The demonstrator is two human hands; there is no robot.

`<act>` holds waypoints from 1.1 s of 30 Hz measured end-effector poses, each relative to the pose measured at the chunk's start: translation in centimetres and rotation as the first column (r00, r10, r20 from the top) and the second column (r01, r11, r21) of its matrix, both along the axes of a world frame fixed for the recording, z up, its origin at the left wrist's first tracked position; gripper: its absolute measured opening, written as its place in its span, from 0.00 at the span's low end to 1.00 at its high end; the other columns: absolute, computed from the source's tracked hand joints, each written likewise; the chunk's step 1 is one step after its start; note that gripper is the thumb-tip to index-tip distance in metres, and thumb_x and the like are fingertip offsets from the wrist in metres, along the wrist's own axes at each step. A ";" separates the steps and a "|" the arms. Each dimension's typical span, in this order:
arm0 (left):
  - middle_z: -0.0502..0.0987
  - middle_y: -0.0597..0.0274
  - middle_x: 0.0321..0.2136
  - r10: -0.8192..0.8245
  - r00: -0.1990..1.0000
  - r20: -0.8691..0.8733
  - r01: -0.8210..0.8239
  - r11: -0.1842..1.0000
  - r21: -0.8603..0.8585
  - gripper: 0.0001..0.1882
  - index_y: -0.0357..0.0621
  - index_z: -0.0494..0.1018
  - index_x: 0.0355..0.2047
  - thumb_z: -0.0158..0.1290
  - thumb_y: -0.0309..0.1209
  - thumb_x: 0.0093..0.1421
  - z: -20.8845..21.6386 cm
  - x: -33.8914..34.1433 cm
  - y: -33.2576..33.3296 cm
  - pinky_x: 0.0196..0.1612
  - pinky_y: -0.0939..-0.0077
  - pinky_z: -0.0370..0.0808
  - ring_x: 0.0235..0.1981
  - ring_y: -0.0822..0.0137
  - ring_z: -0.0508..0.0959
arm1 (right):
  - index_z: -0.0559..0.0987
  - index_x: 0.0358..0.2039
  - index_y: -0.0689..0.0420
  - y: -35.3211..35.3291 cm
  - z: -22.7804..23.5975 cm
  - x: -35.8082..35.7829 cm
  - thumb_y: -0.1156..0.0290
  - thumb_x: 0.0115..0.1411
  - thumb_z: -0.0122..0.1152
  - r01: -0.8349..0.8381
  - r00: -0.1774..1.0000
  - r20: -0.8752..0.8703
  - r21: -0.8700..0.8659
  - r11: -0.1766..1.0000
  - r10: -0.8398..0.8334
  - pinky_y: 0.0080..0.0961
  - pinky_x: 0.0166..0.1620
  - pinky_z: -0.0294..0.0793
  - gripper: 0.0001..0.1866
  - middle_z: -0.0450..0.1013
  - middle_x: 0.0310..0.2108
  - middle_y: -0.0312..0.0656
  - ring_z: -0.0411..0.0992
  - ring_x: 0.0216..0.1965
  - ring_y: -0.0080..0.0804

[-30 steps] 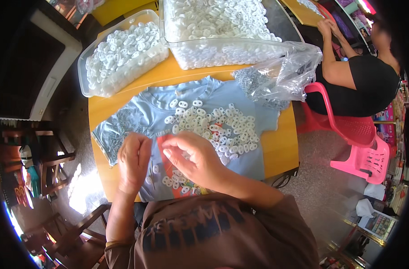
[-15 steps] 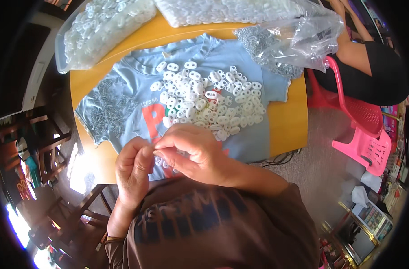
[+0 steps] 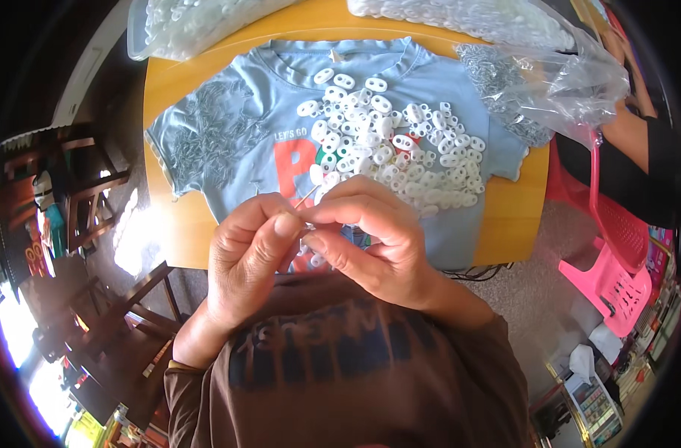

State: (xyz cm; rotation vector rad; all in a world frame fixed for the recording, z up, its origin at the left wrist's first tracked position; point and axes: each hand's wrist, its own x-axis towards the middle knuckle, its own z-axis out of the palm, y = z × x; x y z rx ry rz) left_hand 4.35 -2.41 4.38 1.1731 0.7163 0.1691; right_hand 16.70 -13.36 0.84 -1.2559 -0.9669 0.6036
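Observation:
Just in front of my chest, both hands meet fingertip to fingertip. Thumb and forefinger of my left hand (image 3: pixel 247 250) are closed in a pinch, and a thin metal pin (image 3: pixel 308 195) juts up from them. My right hand (image 3: pixel 378 235) is also pinched, its fingertips at a small pale bit that they mostly hide. Beyond the hands lies a heap of white oval plastic pieces with two holes (image 3: pixel 370 134), spread over a light blue T-shirt (image 3: pixel 280 97). Many thin grey metal pins (image 3: pixel 213 134) are scattered on the shirt's left sleeve.
Under the shirt is a yellow wooden table (image 3: pixel 180 82). Bags of white pieces (image 3: pixel 206 26) (image 3: pixel 460 19) stand at its far side. A clear plastic bag (image 3: pixel 579 89) lies by more grey metal pins (image 3: pixel 497 82) at right. Beside the table are a pink chair (image 3: pixel 613 216) and another person's arm (image 3: pixel 628 138).
Both hands have shifted right and the right fingers have opened a little around the small bit. The thin pin now shows above the left fingertips. The whole view has turned slightly.

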 end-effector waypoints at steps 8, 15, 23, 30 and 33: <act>0.71 0.69 0.23 -0.142 0.988 0.055 0.140 0.989 0.040 0.08 0.38 0.71 0.28 0.48 0.29 0.61 -0.3 -0.9 0.0 0.30 0.85 0.64 0.26 0.79 0.67 | 0.77 0.32 0.62 -1.2 -0.4 0.0 0.82 0.47 0.61 -0.075 0.997 -0.017 0.022 0.997 0.075 0.21 0.29 0.66 0.09 0.71 0.28 0.40 0.69 0.27 0.27; 0.73 0.59 0.23 -0.146 0.961 -0.235 0.245 0.843 0.479 0.01 0.36 0.72 0.27 0.52 0.21 0.54 -2.2 -2.1 0.7 0.28 0.77 0.67 0.24 0.68 0.72 | 0.76 0.30 0.64 -5.0 -1.9 0.1 0.82 0.47 0.57 -0.038 0.999 0.005 -0.051 0.998 0.038 0.18 0.25 0.62 0.07 0.68 0.26 0.42 0.63 0.22 0.23; 0.72 0.61 0.31 -0.138 0.952 -0.272 0.298 0.241 0.924 0.10 0.44 0.73 0.35 0.55 0.27 0.50 -5.3 2.2 2.0 0.36 0.67 0.68 0.30 0.58 0.73 | 0.78 0.31 0.61 -4.8 -1.5 0.7 0.82 0.47 0.59 0.035 0.999 0.024 -0.046 0.998 -0.034 0.18 0.23 0.63 0.09 0.69 0.23 0.38 0.65 0.20 0.23; 0.72 0.63 0.28 -0.078 0.946 -0.314 0.322 0.139 0.937 0.09 0.46 0.73 0.34 0.55 0.27 0.50 -5.4 2.0 3.0 0.33 0.69 0.67 0.29 0.59 0.73 | 0.77 0.30 0.64 -5.8 -1.5 1.7 0.83 0.49 0.58 0.217 0.976 0.029 -0.031 0.976 -0.217 0.16 0.24 0.63 0.06 0.70 0.24 0.40 0.65 0.20 0.21; 0.72 0.63 0.26 -0.075 0.954 -0.291 0.299 0.145 0.943 0.09 0.45 0.74 0.34 0.55 0.25 0.49 -4.7 2.0 2.3 0.32 0.70 0.66 0.28 0.62 0.73 | 0.74 0.33 0.65 -6.4 -2.3 2.0 0.83 0.51 0.56 0.292 0.955 -0.064 0.021 0.956 -0.290 0.18 0.31 0.65 0.07 0.70 0.28 0.42 0.66 0.25 0.24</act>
